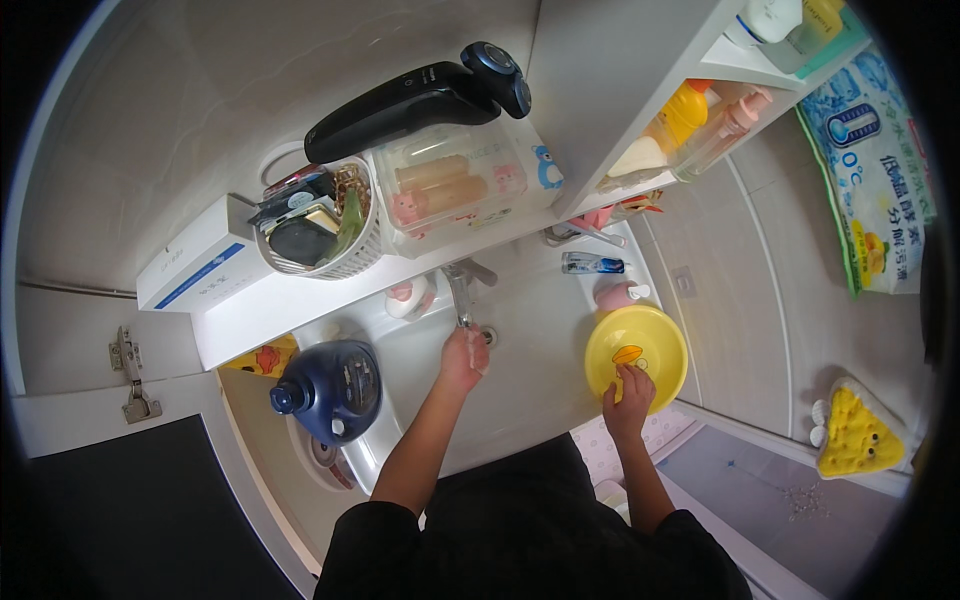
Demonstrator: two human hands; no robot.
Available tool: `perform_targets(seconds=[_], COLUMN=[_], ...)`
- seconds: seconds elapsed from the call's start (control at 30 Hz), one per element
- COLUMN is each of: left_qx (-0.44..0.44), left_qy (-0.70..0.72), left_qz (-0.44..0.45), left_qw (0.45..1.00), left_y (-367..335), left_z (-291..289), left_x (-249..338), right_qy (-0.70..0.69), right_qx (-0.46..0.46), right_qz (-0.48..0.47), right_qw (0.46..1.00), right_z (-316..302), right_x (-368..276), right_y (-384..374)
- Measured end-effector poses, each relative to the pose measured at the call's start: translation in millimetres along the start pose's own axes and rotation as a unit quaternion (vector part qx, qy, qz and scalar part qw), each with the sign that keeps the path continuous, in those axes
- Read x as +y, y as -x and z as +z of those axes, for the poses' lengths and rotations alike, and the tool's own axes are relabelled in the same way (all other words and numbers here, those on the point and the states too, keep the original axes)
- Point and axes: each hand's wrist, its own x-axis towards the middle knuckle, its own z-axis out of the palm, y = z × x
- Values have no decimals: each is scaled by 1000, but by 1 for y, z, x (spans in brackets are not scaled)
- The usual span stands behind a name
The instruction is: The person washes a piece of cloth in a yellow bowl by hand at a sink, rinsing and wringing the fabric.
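My left hand (462,360) is under the spout of the metal faucet (461,298), over the white sink (535,350). Its fingers are curled together, with a wet, pale shine on them. Whatever they hold, if anything, cannot be made out. On the right side of the sink sits a round yellow basin (672,345) with an orange bill and small eyes drawn inside. My right hand (630,402) reaches over its near rim, fingers apart and pointing down into it. I see nothing held there.
A dark blue jug (335,390) stands left of the sink. A pink pump bottle (615,294) and a small clear-blue bottle (592,263) are behind the basin. Above, a shelf (440,262) bears a basket (350,260), a plastic box (440,185) and an electric shaver (410,105).
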Motion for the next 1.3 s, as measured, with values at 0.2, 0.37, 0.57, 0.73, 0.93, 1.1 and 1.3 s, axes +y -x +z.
perform_targets(seconds=[0.2, 0.37, 0.57, 0.73, 0.93, 1.1, 1.3], left_qx=[20, 19, -118, -94, -116, -136, -31], left_qy=[-76, -75, 28, -14, 54, 94, 16], left_qz=[5, 13, -44, 2, 7, -36, -21], left_qw=[997, 997, 992, 995, 992, 985, 999], left_y=[3, -3, -3, 13, 18, -1, 4], left_z=[3, -7, -21, 1, 4, -24, -6], left_x=[1, 1, 4, -3, -3, 1, -2], right_qy=[29, 162, -9, -347, -443, -460, -492], right_qx=[15, 68, 145, 124, 47, 62, -17], right_qz=[6, 80, 254, 428, 506, 423, 387], right_qw=[999, 981, 956, 825, 738, 778, 780], right_z=[-4, -14, -2, 1, -27, -23, -7], right_x=[12, 21, 65, 81, 52, 53, 12], right_y=[1, -1, 14, 29, 23, 38, 38])
